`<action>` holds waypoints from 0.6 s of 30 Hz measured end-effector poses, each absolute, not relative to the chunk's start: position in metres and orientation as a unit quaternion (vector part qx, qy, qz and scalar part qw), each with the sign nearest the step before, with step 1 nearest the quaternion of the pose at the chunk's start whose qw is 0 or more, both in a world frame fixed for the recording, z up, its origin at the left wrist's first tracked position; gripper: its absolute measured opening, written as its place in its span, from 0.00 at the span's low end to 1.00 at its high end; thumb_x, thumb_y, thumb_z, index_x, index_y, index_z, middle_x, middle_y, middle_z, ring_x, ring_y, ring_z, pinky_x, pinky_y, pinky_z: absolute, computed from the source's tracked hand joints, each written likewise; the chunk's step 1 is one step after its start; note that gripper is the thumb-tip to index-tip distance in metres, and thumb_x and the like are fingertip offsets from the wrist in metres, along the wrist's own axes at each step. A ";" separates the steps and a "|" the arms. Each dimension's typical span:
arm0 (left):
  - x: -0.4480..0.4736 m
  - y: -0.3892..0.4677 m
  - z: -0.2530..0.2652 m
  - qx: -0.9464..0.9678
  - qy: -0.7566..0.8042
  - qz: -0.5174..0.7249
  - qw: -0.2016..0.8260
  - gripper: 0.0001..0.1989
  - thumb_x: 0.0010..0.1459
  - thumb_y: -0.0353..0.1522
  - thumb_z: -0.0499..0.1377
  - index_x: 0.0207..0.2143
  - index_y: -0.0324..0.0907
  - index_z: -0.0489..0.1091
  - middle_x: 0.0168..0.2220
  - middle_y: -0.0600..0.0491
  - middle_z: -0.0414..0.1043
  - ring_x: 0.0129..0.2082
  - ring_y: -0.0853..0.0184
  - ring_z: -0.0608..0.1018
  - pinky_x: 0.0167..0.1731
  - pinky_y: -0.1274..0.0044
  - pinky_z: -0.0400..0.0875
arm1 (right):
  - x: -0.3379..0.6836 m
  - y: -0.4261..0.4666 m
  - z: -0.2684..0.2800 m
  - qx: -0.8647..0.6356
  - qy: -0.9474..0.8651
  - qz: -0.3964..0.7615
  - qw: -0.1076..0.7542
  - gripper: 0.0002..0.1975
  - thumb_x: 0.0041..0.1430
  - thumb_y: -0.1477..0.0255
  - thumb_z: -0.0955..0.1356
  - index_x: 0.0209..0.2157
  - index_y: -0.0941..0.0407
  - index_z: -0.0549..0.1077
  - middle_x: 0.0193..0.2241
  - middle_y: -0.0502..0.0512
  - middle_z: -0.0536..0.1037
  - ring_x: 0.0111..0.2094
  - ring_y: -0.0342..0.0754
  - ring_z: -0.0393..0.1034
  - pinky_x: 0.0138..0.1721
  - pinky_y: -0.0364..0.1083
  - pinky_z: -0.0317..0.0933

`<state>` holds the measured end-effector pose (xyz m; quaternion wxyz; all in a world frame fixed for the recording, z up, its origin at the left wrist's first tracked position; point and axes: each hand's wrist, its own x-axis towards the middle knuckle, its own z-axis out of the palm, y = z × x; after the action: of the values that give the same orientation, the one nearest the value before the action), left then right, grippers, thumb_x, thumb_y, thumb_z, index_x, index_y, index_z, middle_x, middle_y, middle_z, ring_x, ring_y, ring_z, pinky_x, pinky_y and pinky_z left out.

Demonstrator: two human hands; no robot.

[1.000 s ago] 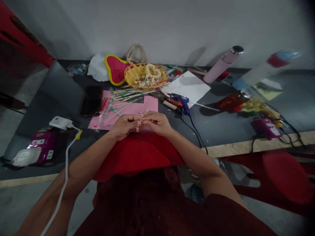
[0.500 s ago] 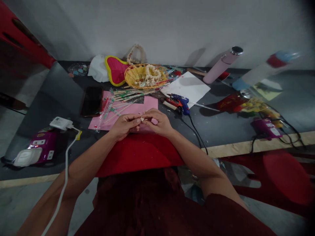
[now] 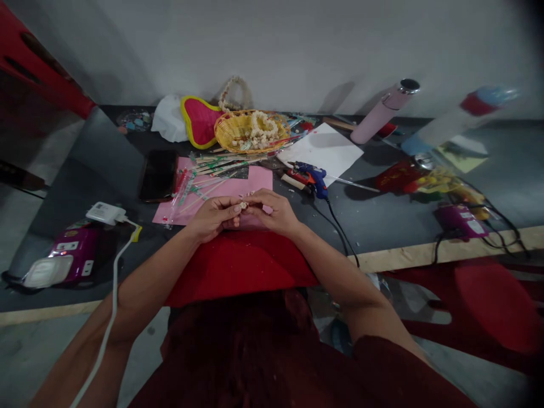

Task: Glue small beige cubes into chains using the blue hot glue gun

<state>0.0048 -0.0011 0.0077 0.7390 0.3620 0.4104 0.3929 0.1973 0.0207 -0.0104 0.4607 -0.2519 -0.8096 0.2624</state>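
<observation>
My left hand (image 3: pixel 217 217) pinches a small cream-coloured piece (image 3: pixel 243 206) between thumb and fingers. From the other side my right hand (image 3: pixel 274 212) closes its fingertips on the same little piece. It is too small for me to name its kind. Both hands are just above the near edge of pink paper (image 3: pixel 261 177) and a red cloth (image 3: pixel 238 263). Thin sticks with green-printed wrappers (image 3: pixel 221 164) lie beyond them. A blue glue gun (image 3: pixel 312 174) rests to the right of my right hand.
A yellow wicker basket (image 3: pixel 225 136) holds cream beaded strands. Around are a phone (image 3: pixel 158 175), white paper (image 3: pixel 335 148), a pink flask (image 3: pixel 380 116), a blurred bottle (image 3: pixel 454 124) and a red can (image 3: pixel 399 174). A white cable (image 3: pixel 114 294) crosses over my left forearm.
The small cream piece has shifted slightly left and turned between my fingertips. My right fingers have shifted a little around it; both arms are nearly still.
</observation>
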 end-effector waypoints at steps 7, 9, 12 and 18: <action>0.006 -0.003 0.007 0.355 0.418 0.390 0.739 0.21 0.37 0.39 0.75 0.32 0.37 0.77 0.22 0.56 0.73 0.19 0.77 0.72 0.22 0.84 0.70 | 0.199 0.018 -0.007 -0.270 -0.797 0.264 0.470 0.08 0.64 0.69 0.65 0.38 0.56 0.75 0.32 0.53 0.79 0.34 0.43 0.73 0.39 0.43 0.67; 0.006 -0.003 0.006 0.354 0.417 0.391 0.741 0.21 0.37 0.38 0.75 0.31 0.37 0.76 0.24 0.55 0.74 0.19 0.78 0.72 0.22 0.84 0.70 | 0.202 0.017 -0.006 -0.312 -0.791 0.257 0.460 0.10 0.66 0.67 0.64 0.35 0.57 0.74 0.30 0.52 0.77 0.31 0.41 0.71 0.34 0.41 0.65; 0.005 -0.003 0.005 0.351 0.412 0.397 0.741 0.20 0.36 0.38 0.75 0.29 0.37 0.75 0.25 0.54 0.75 0.19 0.78 0.72 0.22 0.84 0.70 | 0.204 0.017 -0.007 -0.335 -0.792 0.248 0.447 0.14 0.66 0.63 0.63 0.31 0.56 0.73 0.25 0.50 0.75 0.26 0.40 0.67 0.30 0.41 0.62; 0.006 -0.002 0.003 0.352 0.406 0.396 0.745 0.20 0.35 0.37 0.75 0.27 0.37 0.73 0.20 0.58 0.71 0.17 0.77 0.72 0.20 0.85 0.69 | 0.195 0.020 -0.016 -0.250 -0.820 0.210 0.470 0.10 0.61 0.67 0.69 0.43 0.54 0.76 0.38 0.56 0.77 0.39 0.45 0.72 0.40 0.44 0.69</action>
<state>0.0059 -0.0022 0.0034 0.7447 0.3518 0.4055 0.3965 0.1953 0.0199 -0.0163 0.4702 -0.2501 -0.8200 0.2097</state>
